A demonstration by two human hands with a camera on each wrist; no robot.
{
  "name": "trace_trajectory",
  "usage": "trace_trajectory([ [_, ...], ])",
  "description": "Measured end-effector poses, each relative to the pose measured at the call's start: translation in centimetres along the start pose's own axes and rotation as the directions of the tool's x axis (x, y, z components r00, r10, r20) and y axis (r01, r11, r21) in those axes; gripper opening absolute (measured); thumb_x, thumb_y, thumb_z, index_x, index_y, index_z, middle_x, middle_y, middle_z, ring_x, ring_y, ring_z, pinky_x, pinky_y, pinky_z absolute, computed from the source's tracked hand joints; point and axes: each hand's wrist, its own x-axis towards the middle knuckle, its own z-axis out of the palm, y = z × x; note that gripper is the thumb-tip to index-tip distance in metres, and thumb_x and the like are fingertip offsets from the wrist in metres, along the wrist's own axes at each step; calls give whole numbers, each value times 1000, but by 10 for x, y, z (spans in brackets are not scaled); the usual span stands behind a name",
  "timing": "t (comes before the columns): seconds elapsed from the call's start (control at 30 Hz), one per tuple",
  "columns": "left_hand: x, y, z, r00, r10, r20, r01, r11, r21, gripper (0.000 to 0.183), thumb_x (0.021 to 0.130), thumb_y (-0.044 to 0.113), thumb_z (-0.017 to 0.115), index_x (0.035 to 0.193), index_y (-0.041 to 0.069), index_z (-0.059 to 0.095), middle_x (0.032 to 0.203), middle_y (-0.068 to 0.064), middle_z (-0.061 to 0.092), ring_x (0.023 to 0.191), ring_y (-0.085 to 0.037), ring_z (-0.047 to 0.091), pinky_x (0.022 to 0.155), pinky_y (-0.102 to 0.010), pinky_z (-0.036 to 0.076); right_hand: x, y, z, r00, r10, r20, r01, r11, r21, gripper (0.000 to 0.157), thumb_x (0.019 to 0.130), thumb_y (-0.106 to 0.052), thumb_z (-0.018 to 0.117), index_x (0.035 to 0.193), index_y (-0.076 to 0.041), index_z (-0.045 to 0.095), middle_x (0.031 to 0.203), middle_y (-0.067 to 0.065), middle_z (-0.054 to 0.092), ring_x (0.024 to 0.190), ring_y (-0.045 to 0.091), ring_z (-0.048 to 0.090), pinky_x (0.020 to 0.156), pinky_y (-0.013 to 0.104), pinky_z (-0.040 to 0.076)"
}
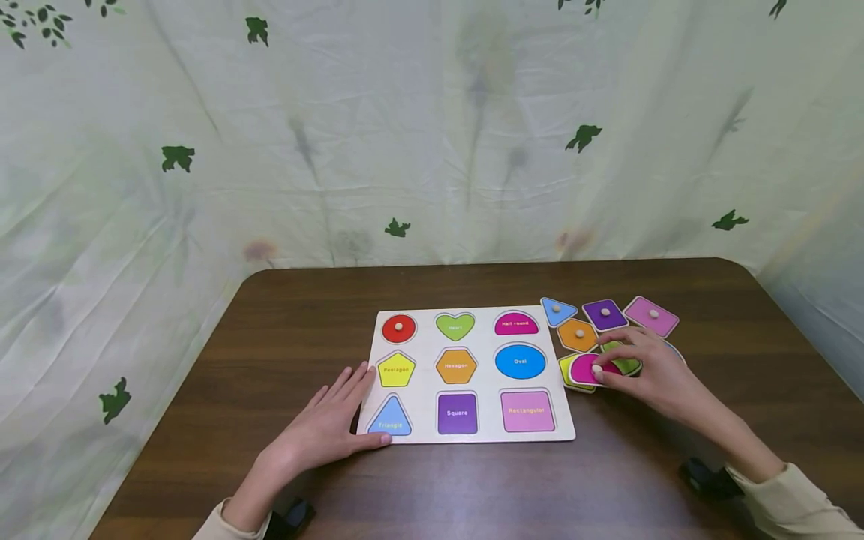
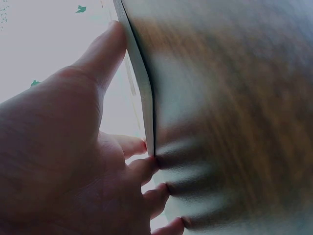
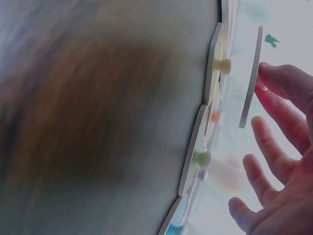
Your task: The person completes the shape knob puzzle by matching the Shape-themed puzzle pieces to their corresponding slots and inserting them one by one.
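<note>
My right hand (image 1: 651, 371) pinches the knob of a magenta half-round puzzle piece (image 1: 582, 369) between thumb and forefinger. Seen edge-on in the right wrist view, that piece (image 3: 251, 83) is held clear of the tabletop, the other fingers spread apart. Below it lie a yellow piece (image 1: 565, 367) and a green piece (image 1: 632, 367), both partly hidden. The white shape board (image 1: 423, 375) lies flat with labelled shape spots. Its red circle piece (image 1: 391, 328) sits at the upper left. Fingers straight, my left hand (image 1: 324, 424) rests on the board's left edge, thumb at the lower corner.
Beyond the right hand lie knobbed pieces: a light blue triangle (image 1: 563, 315), an orange hexagon (image 1: 568, 337), a purple square (image 1: 597, 309) and a pink rectangle (image 1: 641, 307). A blue edge shows behind the hand. The brown table (image 1: 304, 300) meets a leaf-patterned curtain (image 1: 432, 150).
</note>
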Motion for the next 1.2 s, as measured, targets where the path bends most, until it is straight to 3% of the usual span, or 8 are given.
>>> trace_trajectory([
  [0.3, 1, 0, 0, 1000, -3, 2, 3, 1000, -3, 110, 75, 70, 69, 158, 13, 23, 163, -7, 18, 149, -32, 11, 113, -62, 16, 6, -4, 5, 999, 38, -8, -37, 998, 46, 11, 81, -19, 83, 90, -21, 77, 116, 9, 64, 117, 34, 47, 92, 60, 40],
  [0.67, 0, 0, 0, 1000, -2, -5, 2, 1000, -4, 110, 76, 69, 69, 158, 13, 23, 163, -7, 19, 149, -33, 12, 113, -62, 17, 17, -10, 11, 998, 68, -12, -68, 997, 27, 15, 82, -19, 82, 96, -15, 77, 120, 10, 62, 119, 36, 45, 93, 64, 40],
  [1.07, 1, -1, 2, 1000, -5, -8, 5, 1000, -5, 110, 75, 70, 69, 158, 14, 23, 163, -6, 19, 149, -33, 13, 113, -61, 17, 32, -16, 17, 991, 132, -37, -128, 987, 93, 25, 84, -22, 80, 106, -11, 76, 127, 11, 58, 121, 35, 45, 84, 59, 52],
  [1.2, 1, -1, 1, 1000, -4, -10, 4, 1000, 2, 110, 75, 70, 69, 158, 14, 24, 163, -6, 19, 148, -33, 14, 113, -61, 18, 38, -16, 20, 990, 131, -44, -127, 987, 97, 22, 85, -22, 79, 105, -12, 76, 126, 12, 59, 121, 35, 46, 86, 59, 50],
])
